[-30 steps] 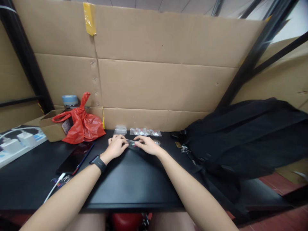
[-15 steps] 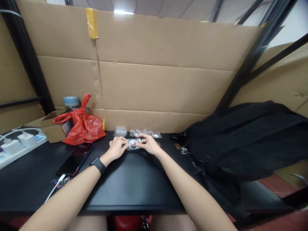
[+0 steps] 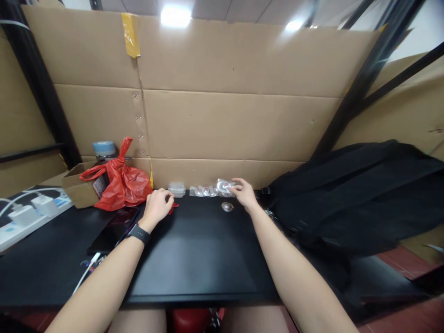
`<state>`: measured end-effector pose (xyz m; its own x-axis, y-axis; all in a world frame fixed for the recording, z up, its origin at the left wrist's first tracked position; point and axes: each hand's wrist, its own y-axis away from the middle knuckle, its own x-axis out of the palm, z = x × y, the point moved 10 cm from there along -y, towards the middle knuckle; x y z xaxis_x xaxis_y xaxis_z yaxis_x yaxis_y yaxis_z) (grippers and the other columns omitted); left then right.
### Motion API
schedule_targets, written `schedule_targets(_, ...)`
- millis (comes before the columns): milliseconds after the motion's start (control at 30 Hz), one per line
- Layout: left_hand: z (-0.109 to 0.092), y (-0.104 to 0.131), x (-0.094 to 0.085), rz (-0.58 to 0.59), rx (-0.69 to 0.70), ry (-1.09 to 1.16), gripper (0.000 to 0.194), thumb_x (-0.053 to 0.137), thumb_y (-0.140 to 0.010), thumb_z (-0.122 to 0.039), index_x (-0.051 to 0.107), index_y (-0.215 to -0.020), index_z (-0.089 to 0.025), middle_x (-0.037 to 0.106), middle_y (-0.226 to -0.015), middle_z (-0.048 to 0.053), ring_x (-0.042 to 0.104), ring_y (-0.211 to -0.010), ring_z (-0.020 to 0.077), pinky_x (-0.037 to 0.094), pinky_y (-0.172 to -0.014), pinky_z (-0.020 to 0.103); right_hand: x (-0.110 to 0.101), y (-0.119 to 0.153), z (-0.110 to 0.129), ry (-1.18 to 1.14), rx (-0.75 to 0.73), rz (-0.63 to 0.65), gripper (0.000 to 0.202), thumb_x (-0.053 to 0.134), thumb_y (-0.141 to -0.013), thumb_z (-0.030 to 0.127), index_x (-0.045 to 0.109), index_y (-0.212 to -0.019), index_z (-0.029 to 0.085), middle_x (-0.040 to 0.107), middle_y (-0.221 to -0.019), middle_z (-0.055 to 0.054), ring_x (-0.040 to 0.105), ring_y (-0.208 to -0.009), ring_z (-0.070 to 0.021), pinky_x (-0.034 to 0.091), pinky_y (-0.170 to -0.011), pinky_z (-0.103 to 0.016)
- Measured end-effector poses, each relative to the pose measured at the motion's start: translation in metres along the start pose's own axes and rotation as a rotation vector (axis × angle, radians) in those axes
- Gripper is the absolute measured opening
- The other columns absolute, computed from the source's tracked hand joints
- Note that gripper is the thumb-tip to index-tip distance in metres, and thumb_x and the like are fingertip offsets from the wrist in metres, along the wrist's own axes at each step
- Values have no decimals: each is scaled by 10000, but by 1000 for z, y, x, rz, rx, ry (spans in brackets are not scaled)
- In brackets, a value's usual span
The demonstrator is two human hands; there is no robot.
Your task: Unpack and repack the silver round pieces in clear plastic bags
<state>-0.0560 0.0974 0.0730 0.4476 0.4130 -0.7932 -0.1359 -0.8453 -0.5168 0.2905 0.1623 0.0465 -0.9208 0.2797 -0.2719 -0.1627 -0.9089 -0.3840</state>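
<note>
Between the thumb and fingers of my right hand [image 3: 245, 194] is a small clear plastic bag [image 3: 224, 186] with a round shiny piece inside. It is raised at the right end of a row of similar clear bags [image 3: 204, 191] along the cardboard wall. A loose round silvery disc [image 3: 227, 206] lies on the table, left of my right hand. My left hand [image 3: 159, 206], with a dark watch on its wrist, has curled fingers beside a small red item [image 3: 174, 208]. Whether those fingers hold anything is hidden. Behind them sits a stack of clear empty-looking bags [image 3: 177, 189].
A red plastic bag [image 3: 126, 185] and an open cardboard box [image 3: 80, 187] stand at the left. Nearer are a phone [image 3: 113, 231] on a white cable and a power strip [image 3: 34, 217]. A black backpack [image 3: 347, 199] fills the right side of the black table [image 3: 197, 259].
The right hand has carried the bagged round piece from mid-table rightward to the bag row. The left hand has let go of that bag and drawn back left, revealing the red item.
</note>
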Motion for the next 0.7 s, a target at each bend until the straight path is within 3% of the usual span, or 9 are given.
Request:
schedule_targets(67, 11, -4, -3, 20, 22, 31, 245, 485, -897, -281, 716, -889, -196, 713, -981, 76, 640, -946, 239, 480, -878, 358, -8, -9, -16, 116, 42, -55, 464, 715, -725, 325, 601, -1148, 175, 715, -800, -48, 649, -780, -209, 472, -734, -339)
schedule_targets(200, 22, -6, 7, 130, 85, 126, 237, 497, -884, -275, 708, -951, -192, 720, -981, 66, 669, -918, 208, 508, -880, 315, 3, -14, -36, 410, 98, -82, 358, 683, -770, 269, 621, -1121, 230, 712, -872, -42, 626, -912, -242, 404, -843, -408)
schedule_targets(333, 20, -3, 24, 209, 178, 122, 243, 503, -886, -229, 709, -1010, -191, 705, -1036, 77, 659, -968, 203, 500, -923, 323, 6, -9, -29, 698, 47, -186, 277, 669, -799, 312, 638, -1063, 234, 651, -1105, -97, 547, -1084, -294, 353, -891, -438)
schedule_targets(400, 17, -1, 29, 227, 219, 92, 253, 488, -895, -193, 715, -1008, -207, 695, -1049, 76, 651, -977, 198, 492, -920, 318, 4, -7, -24, 754, 31, -181, 233, 644, -824, 343, 645, -1015, 211, 624, -1129, -117, 536, -1093, -291, 369, -878, -405)
schedule_targets(500, 15, 1, 24, 218, 217, 38, 224, 493, -914, -226, 715, -949, -225, 687, -998, 68, 647, -925, 195, 493, -853, 301, 21, -3, -17, 694, -55, 92, 208, 623, -849, 367, 660, -948, 187, 651, -1027, -97, 593, -972, -230, 411, -837, -324)
schedule_targets(600, 11, 4, 19, 247, 193, -34, 178, 608, -868, -366, 709, -844, -221, 689, -908, 60, 646, -827, 211, 482, -742, 294, 43, 14, -11, 620, -109, 410, 285, 747, -745, 383, 678, -931, 178, 679, -951, -68, 626, -862, -196, 442, -784, -274)
schedule_targets(700, 1, 9, 22, 301, 205, -109, 127, 702, -795, -343, 714, -778, -217, 697, -869, 59, 646, -790, 222, 458, -703, 296, 50, 28, -7, 648, -79, 511, 311, 810, -664, 289, 686, -926, 177, 697, -897, -46, 638, -806, -180, 449, -743, -255)
